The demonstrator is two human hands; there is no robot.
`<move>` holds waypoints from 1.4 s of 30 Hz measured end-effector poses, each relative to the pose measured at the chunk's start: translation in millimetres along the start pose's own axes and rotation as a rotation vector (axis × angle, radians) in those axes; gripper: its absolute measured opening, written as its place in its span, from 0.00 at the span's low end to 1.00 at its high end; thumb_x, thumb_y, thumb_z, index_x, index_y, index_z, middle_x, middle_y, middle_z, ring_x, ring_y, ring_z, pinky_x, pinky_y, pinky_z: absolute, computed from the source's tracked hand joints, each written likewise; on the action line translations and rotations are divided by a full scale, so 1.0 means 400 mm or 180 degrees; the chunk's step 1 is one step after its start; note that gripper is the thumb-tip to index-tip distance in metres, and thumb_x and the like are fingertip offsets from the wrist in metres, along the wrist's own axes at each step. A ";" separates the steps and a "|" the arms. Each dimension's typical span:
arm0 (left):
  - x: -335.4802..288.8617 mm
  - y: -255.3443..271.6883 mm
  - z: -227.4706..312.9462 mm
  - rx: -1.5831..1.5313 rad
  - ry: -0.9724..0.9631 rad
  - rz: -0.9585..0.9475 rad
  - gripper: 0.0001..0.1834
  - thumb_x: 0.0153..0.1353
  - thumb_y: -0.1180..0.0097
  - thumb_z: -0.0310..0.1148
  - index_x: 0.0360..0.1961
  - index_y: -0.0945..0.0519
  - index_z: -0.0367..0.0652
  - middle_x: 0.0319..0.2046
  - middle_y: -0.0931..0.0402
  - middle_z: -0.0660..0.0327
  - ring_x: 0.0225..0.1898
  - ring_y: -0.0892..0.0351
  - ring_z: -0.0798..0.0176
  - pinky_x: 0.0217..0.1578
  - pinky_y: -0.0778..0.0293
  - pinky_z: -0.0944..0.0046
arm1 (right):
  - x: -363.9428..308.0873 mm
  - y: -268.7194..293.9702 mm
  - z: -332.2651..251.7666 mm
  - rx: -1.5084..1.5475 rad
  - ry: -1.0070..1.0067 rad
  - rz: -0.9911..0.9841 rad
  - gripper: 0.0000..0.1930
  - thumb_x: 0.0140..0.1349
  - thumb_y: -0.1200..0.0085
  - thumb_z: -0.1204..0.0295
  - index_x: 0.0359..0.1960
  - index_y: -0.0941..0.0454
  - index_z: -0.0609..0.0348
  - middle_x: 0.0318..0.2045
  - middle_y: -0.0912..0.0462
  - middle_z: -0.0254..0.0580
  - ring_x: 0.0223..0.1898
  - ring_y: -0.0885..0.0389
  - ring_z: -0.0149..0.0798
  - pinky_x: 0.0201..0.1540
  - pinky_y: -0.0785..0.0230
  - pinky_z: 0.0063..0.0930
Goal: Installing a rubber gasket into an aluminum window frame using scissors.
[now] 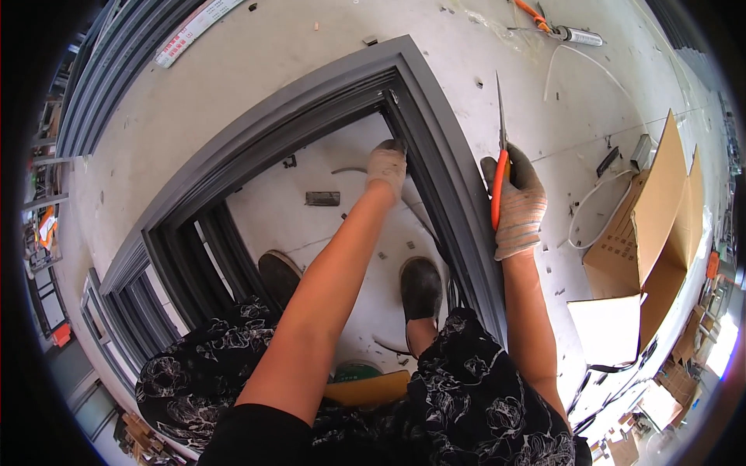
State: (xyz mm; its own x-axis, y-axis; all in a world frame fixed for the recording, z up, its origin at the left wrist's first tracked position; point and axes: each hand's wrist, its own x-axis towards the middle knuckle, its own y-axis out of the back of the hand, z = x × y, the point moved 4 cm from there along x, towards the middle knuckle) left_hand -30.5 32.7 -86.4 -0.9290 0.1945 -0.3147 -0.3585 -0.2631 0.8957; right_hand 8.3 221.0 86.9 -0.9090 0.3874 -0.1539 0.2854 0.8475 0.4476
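Note:
A dark grey window or door frame (458, 182) stands around my feet, with its grooved inner faces showing. My left hand (386, 167), in a pale glove with dark fingertips, is closed against the inner side of the frame's right member. What its fingers pinch there is hidden. A thin black strip (422, 217) runs beside that member below the hand. Just outside the same member, my gloved right hand (519, 206) grips scissors (497, 186) with red-orange handles. Their narrow blades point away from me.
An open cardboard box (653, 225) lies at the right. A caulking gun (571, 35) sits on the far right floor. Stacked grey profiles (128, 62) fill the upper left. A dark block (322, 199) and small black scraps lie on the pale floor. More frames (140, 299) stand at left.

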 end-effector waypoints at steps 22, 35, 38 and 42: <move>-0.118 -0.028 0.108 -0.1618 0.1174 0.0225 0.11 0.57 0.57 0.29 0.35 0.23 0.38 0.28 0.21 0.53 0.33 0.21 0.55 0.35 0.27 0.61 | -0.005 0.012 -0.003 0.0158 -0.0170 -0.0033 0.22 0.50 0.39 0.69 0.46 0.25 0.67 0.31 0.19 0.42 0.32 0.25 0.30 0.41 0.32 0.22; -0.141 -0.245 0.005 -0.1699 0.0799 0.0280 0.13 0.60 0.55 0.35 0.32 0.20 0.39 0.28 0.21 0.53 0.32 0.21 0.54 0.35 0.25 0.61 | 0.000 -0.008 -0.019 -0.0006 0.0557 0.0020 0.20 0.53 0.42 0.65 0.47 0.24 0.60 0.38 0.19 0.52 0.40 0.20 0.43 0.45 0.31 0.27; -0.151 -0.284 0.087 -0.1104 0.0317 0.0297 0.14 0.61 0.55 0.36 0.31 0.20 0.40 0.26 0.21 0.53 0.31 0.21 0.53 0.35 0.25 0.60 | 0.004 0.015 -0.001 -0.0052 0.0310 -0.0070 0.20 0.53 0.43 0.65 0.47 0.25 0.61 0.39 0.19 0.52 0.41 0.20 0.44 0.46 0.31 0.27; -0.199 -0.214 0.089 -0.2764 0.1068 0.0497 0.13 0.62 0.55 0.35 0.30 0.20 0.41 0.28 0.21 0.52 0.32 0.21 0.53 0.35 0.25 0.60 | 0.009 0.006 0.011 -0.0109 0.0216 -0.0110 0.22 0.52 0.41 0.63 0.48 0.25 0.61 0.39 0.19 0.52 0.40 0.20 0.45 0.46 0.32 0.27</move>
State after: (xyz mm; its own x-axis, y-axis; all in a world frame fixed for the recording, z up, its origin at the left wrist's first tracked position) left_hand 77.5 73.5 -127.0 -0.9017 -0.1489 -0.4059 -0.0449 -0.9015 0.4304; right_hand 6.9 226.1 83.6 -0.9370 0.3316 -0.1102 0.2440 0.8465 0.4732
